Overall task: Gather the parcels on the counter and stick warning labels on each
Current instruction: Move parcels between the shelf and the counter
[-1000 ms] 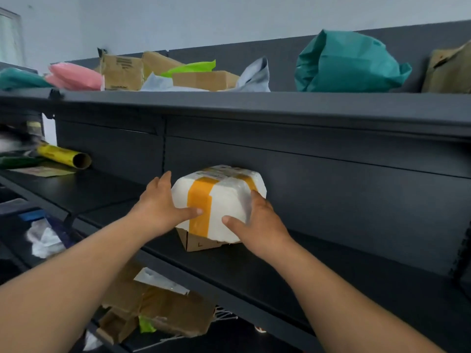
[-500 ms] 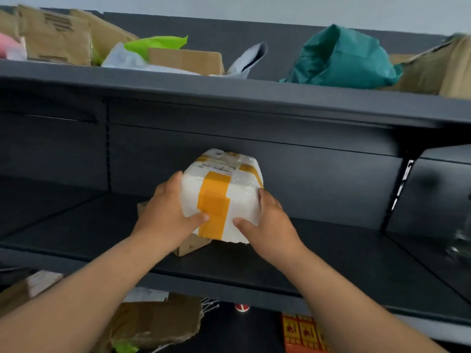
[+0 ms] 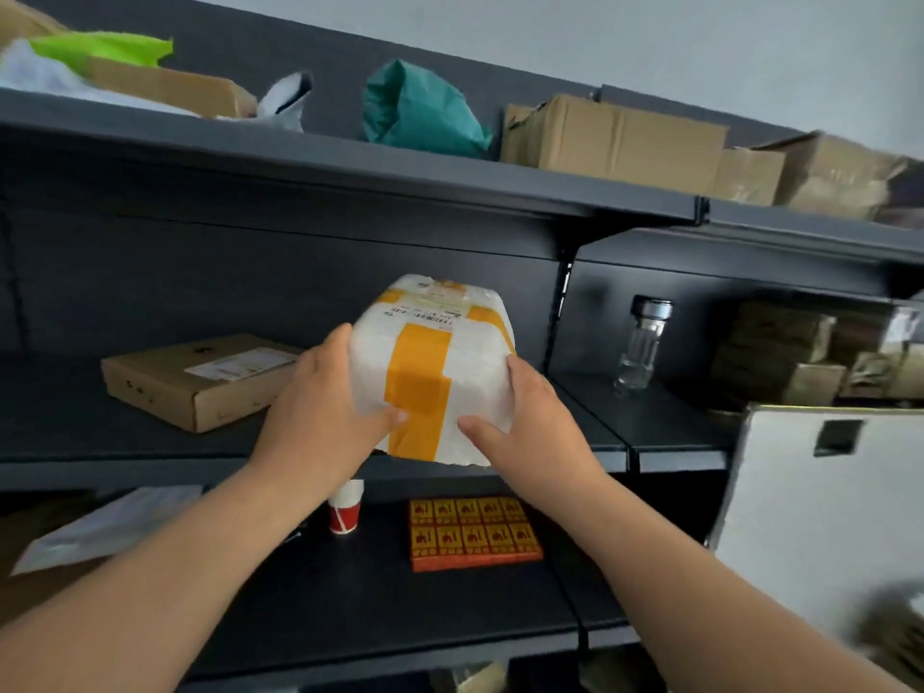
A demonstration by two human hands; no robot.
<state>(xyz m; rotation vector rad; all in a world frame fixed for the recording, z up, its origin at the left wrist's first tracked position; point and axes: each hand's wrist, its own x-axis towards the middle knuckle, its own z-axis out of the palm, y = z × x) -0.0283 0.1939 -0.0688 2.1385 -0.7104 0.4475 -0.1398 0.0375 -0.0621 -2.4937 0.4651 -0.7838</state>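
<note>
Head view. Both forearms reached forward and upward, converging on the white parcel (image 3: 430, 362), which was held at the front edge of the middle shelf (image 3: 675, 445); whether its underside touched that edge could not be told. The left hand (image 3: 320, 417) gripped the parcel's left side and the right hand (image 3: 530, 427) its right side, each thumb laid across the near face and the fingers wrapped round the flank. The parcel was blocky, with no clear long axis; its top tipped toward the camera. A broad orange tape band ran from the top down the near face, crossed by a second band on top. A printed label lay on the top; its text was too blurred to read. On the middle shelf, to the left, lay a flat carton (image 3: 200, 382) bearing a white label, also unreadable. On its adjoining right section stood a glass jar (image 3: 645, 342) with a dark lid. One level below the middle shelf were a red-and-white paper cup (image 3: 345, 512) and an orange sticker sheet (image 3: 472, 532), a grid of yellow squares with illegible red marks.
</note>
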